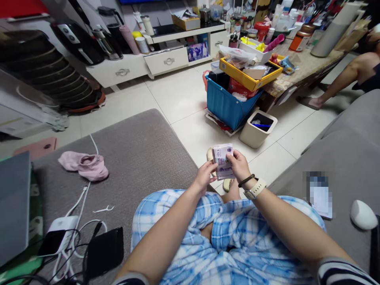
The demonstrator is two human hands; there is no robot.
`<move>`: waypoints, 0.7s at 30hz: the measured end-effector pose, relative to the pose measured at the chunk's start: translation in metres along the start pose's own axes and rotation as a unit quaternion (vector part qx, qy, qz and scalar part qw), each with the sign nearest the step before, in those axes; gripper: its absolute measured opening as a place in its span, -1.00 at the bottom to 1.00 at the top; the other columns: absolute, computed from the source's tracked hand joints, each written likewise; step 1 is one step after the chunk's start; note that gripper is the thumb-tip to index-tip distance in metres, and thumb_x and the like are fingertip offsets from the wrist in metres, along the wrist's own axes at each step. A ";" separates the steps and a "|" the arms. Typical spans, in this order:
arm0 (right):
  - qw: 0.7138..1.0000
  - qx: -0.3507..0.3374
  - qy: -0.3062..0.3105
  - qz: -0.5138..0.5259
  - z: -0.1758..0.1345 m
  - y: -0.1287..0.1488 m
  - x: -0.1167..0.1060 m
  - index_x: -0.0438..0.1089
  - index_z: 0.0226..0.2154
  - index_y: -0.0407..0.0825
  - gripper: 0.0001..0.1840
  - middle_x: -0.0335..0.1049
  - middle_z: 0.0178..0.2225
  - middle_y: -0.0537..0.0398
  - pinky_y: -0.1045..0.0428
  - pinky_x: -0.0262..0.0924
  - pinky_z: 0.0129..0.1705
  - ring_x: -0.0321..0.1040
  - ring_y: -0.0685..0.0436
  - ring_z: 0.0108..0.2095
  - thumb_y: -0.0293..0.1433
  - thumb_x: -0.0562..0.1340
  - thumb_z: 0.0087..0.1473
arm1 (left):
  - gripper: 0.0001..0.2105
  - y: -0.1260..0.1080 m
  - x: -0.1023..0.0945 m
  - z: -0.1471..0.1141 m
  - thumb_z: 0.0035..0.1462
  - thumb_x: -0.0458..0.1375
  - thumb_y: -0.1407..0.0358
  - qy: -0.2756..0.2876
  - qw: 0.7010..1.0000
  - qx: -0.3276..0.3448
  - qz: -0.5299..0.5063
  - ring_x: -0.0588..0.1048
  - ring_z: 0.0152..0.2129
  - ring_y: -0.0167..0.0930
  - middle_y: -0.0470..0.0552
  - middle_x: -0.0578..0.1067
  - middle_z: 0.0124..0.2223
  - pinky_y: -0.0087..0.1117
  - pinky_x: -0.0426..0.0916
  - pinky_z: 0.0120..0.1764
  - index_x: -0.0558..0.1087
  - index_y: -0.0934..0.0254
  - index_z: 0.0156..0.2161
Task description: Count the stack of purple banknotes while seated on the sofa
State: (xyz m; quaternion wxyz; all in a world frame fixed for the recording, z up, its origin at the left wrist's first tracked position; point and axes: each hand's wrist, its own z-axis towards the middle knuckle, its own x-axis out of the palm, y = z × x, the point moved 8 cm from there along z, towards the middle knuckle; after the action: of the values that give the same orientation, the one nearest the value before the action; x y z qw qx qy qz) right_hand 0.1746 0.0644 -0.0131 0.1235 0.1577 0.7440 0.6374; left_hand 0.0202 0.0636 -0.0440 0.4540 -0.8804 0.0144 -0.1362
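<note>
Plaid trousers (202, 261) are covering the lap. Left hand (205, 175), partly curled, is pinching the left edge of the banknote stack (221, 159); right hand (241, 165) is gripping its right side, thumb pressing on the face. It's sitting between both, neither clearly nearer, long axis seemingly pointing away from the body. Beyond, waste bin (252, 136) is standing just beside blue basket (224, 103).

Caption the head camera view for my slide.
Left hand and right hand hold a stack of banknotes, a blue box beyond.
</note>
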 end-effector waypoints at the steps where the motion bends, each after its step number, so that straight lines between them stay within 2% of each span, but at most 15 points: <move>1: 1.000 -0.006 -0.003 -0.002 -0.002 -0.002 0.002 0.34 -0.48 -0.03 -0.69 0.32 -0.50 0.20 0.04 0.12 -0.38 0.19 -0.05 -0.45 -0.12 0.26 -0.10 | -0.82 0.003 0.002 -0.001 -0.01 0.27 0.21 0.001 0.999 -0.009 -0.046 0.47 -0.23 -0.33 0.02 0.55 -0.21 -0.42 0.39 -0.32 0.50 0.22 -0.27; 5: 0.999 0.015 0.013 0.028 -0.008 -0.013 0.012 0.33 -0.46 -0.02 -0.70 0.33 -0.50 0.19 0.04 0.15 -0.36 0.20 -0.05 -0.45 -0.12 0.26 -0.12 | -0.84 0.017 0.009 -0.003 0.08 0.23 0.26 -0.004 0.981 -0.064 -0.182 0.51 -0.40 -0.39 0.05 0.56 -0.27 -0.39 0.44 -0.37 0.50 0.25 -0.23; 11: 0.996 0.057 0.020 0.065 -0.006 -0.022 0.015 0.33 -0.47 -0.02 -0.69 0.36 -0.51 0.18 0.04 0.17 -0.37 0.21 -0.05 -0.47 -0.13 0.27 -0.19 | -0.82 0.012 0.016 -0.006 0.20 0.13 0.28 0.033 0.967 -0.106 -0.230 0.55 -0.43 -0.36 0.12 0.59 -0.29 -0.40 0.45 -0.44 0.53 0.34 -0.21; 16: 0.999 0.029 0.028 -0.029 -0.005 -0.025 0.014 0.38 -0.41 -0.03 -0.67 0.41 -0.45 0.11 0.00 0.20 -0.33 0.29 -0.11 -0.41 -0.10 0.18 -0.06 | -0.79 0.013 0.018 -0.009 0.23 0.10 0.28 0.025 0.972 -0.084 -0.217 0.57 -0.42 -0.33 0.16 0.61 -0.26 -0.30 0.50 -0.38 0.54 0.37 -0.20; 21: 0.990 -0.031 0.065 -0.124 -0.004 -0.019 0.018 0.41 -0.24 -0.01 -0.65 0.46 -0.30 0.05 -0.04 0.26 -0.24 0.35 -0.17 -0.27 -0.12 0.18 0.02 | -0.82 0.016 0.013 -0.005 0.20 0.13 0.32 -0.008 0.977 -0.055 -0.208 0.56 -0.47 -0.35 0.12 0.60 -0.34 -0.36 0.48 -0.45 0.53 0.38 -0.20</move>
State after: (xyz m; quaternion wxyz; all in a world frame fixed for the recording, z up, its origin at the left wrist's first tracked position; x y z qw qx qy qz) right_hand 0.1551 0.0653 -0.0305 0.1577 0.0187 0.7441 0.6490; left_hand 0.0327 0.0485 -0.0513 0.3672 -0.8887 -0.1650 -0.2196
